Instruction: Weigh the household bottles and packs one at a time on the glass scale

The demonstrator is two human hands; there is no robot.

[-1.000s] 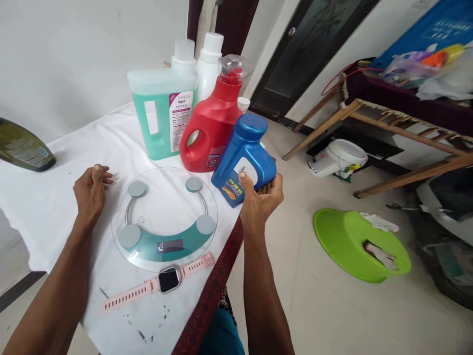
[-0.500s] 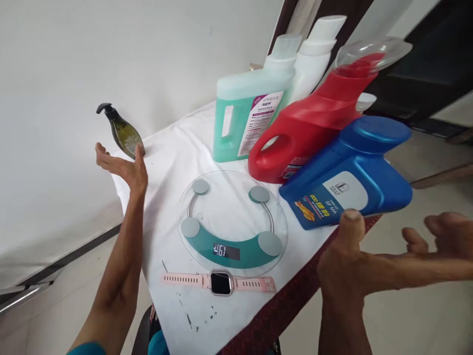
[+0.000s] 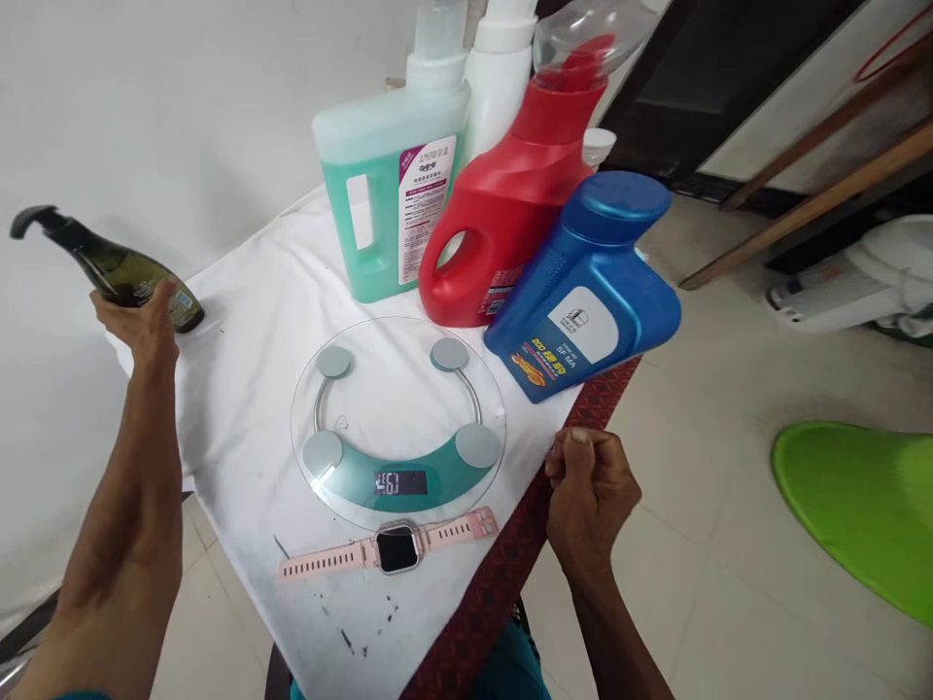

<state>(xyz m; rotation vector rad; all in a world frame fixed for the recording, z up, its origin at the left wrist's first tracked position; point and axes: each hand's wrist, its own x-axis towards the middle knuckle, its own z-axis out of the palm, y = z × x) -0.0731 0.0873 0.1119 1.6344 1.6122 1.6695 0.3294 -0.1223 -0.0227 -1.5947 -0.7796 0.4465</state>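
Observation:
At the far left, my left hand (image 3: 142, 326) is wrapped round a dark green pump bottle (image 3: 120, 275) with a black pump head; the bottle looks tilted in the view. Loosely closed, my right hand (image 3: 590, 491) is by the table's right edge, with nothing showing in its fingers. Between the hands lies a round glass scale (image 3: 397, 399) with a lit display (image 3: 400, 483). Just in front of it a pink-strapped smartwatch (image 3: 397, 549) is laid out flat. A blue engine oil bottle (image 3: 583, 301) stands beyond my right hand, apart from it.
Behind the scale stand a red detergent bottle (image 3: 502, 214) with a clear cap, a bottle of green liquid (image 3: 386, 209) and a white bottle (image 3: 500, 87). White cloth (image 3: 240, 408) covers the table. A green basin (image 3: 860, 506) and a white bucket (image 3: 867, 277) are on the floor at right.
My right hand has let go of the blue bottle, which stays standing, and drawn back and closed. My left hand has reached out and gripped the pump bottle. The view swung left, then partly back.

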